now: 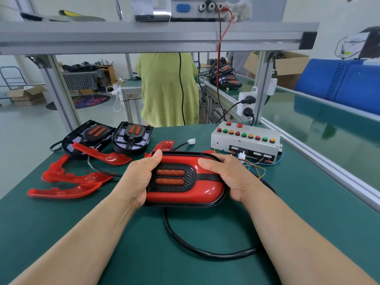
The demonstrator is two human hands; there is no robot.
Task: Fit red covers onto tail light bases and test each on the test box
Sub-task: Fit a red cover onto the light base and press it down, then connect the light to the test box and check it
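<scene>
A: Tail light [172, 177]?
B: Held low at the bench [144, 243], gripped at each end by left hand [141, 177] and right hand [224, 177], thumbs on its red cover [205, 188].
A: Risk?
B: An edge may be left unseated by uneven pressure.

The red cover [205, 188] is shiny, smooth plastic. The green table mat [185, 268] looks dull. The frame [144, 38] is grey metal.

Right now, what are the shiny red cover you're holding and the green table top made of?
The red cover looks like glossy moulded plastic: it is smooth and rounded, with bright glints of light on its curve. The table top looks like a matte green mat, perhaps rubber or vinyl, since it shows only soft, dull reflections.
</scene>
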